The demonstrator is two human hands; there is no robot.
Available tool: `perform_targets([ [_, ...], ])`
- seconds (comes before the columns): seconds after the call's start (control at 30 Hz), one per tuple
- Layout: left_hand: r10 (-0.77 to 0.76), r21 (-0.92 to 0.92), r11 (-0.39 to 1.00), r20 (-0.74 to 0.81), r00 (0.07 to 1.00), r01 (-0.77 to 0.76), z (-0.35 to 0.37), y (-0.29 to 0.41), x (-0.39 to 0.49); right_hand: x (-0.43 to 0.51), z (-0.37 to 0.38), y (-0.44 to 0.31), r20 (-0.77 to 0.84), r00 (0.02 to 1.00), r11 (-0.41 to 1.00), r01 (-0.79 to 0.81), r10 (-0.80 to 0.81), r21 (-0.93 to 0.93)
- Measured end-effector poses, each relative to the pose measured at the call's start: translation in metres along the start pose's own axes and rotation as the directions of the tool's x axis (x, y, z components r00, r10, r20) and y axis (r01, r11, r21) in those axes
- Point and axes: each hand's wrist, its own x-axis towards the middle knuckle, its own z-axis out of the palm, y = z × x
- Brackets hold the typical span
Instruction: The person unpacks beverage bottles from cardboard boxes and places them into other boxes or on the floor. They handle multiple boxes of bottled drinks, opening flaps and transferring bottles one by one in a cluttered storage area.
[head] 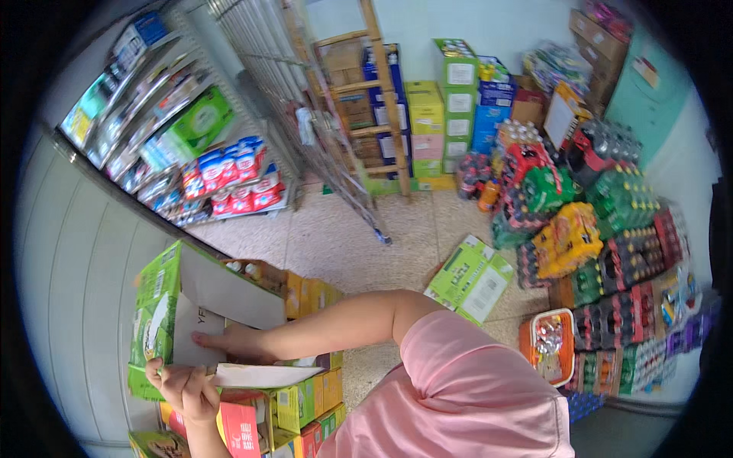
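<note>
An open green cardboard carton (154,326) with white inner walls stands tilted before me at the lower left. My left hand (186,389) grips the near edge of this carton, fingers curled over it beside a white inner flap (266,376). My right hand (237,342) reaches into the carton, thumb pointing at the inner wall; its other fingers are hidden, so I cannot tell what they hold. Beneath and around the carton are stacked drink boxes: a red one (239,429) with writing, green-and-yellow ones (298,403) and orange ones (315,295).
A flattened green carton (472,280) lies on the tiled floor (343,246). Shrink-wrapped bottle packs (567,235) and an orange basket (550,346) line the right side. A wooden ladder (395,126) leans by stacked boxes (458,109). Packed shelves (194,131) stand at left.
</note>
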Motion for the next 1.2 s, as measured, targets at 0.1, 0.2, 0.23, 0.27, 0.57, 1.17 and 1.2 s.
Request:
perform_targets([
  [0.1, -0.028, -0.139, 0.990, 0.073, 0.997, 0.038, 0.044, -0.001, -0.002, -0.039, -0.013, -0.046, -0.266, 0.957, 0.993, 0.103, -0.113, -0.051],
  [0.2, 0.079, -0.170, 0.984, 0.171, 0.982, -0.050, 0.076, 0.016, 0.018, -0.068, -0.042, -0.095, -0.318, 0.943, 0.962, 0.003, -0.094, -0.274],
  [0.23, 0.078, -0.175, 0.983, 0.141, 0.987, -0.053, 0.084, 0.019, 0.022, -0.076, -0.050, -0.106, -0.136, 0.987, 0.954, 0.038, -0.082, -0.296],
  [0.27, 0.075, -0.180, 0.982, 0.112, 0.991, -0.054, 0.091, 0.020, 0.024, -0.089, -0.057, -0.115, 0.014, 0.994, 0.959, 0.106, -0.106, -0.264],
  [0.57, -0.147, -0.427, 0.883, 0.144, 0.979, 0.196, 0.187, 0.049, 0.077, -0.210, -0.183, -0.065, -0.120, 0.992, -0.274, -0.124, -0.030, -0.954],
  [1.17, -0.629, -0.839, 0.292, 0.193, 0.753, 0.459, 0.335, 0.058, 0.028, -0.355, -0.091, -0.167, 0.674, 0.569, -0.878, -0.225, -0.471, -0.423],
  [1.2, -0.679, -0.855, 0.224, 0.207, 0.705, 0.467, 0.336, 0.058, 0.030, -0.359, -0.079, -0.172, 0.678, 0.555, -0.876, -0.309, -0.482, -0.370],
])
